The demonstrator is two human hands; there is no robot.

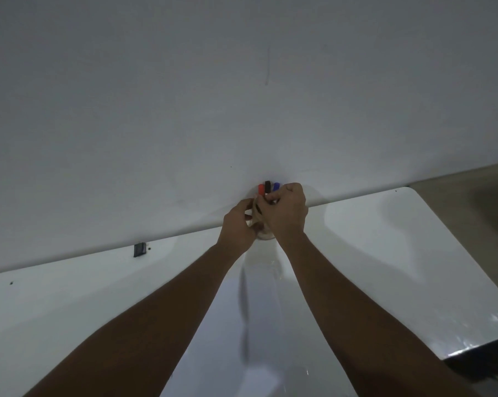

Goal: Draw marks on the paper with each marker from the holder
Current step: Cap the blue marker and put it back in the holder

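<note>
A small pale holder (262, 235) stands at the far edge of the white table (385, 253), against the wall. Three markers stick up from it: a red cap (261, 189), a dark cap (267, 185) and a blue cap (276, 186). My left hand (237, 227) is wrapped around the holder's left side. My right hand (288, 211) is curled over its right side, fingertips pinched on the marker bodies just under the caps; which marker they grip is hidden. A pale sheet of paper (259, 325) lies between my forearms, with faint edges.
The white wall (242, 96) rises directly behind the holder. A small dark object (139, 249) sits at the table's back edge on the left. The table ends in a rounded corner (409, 191) at right, with floor beyond. Something dark (485, 356) lies at lower right.
</note>
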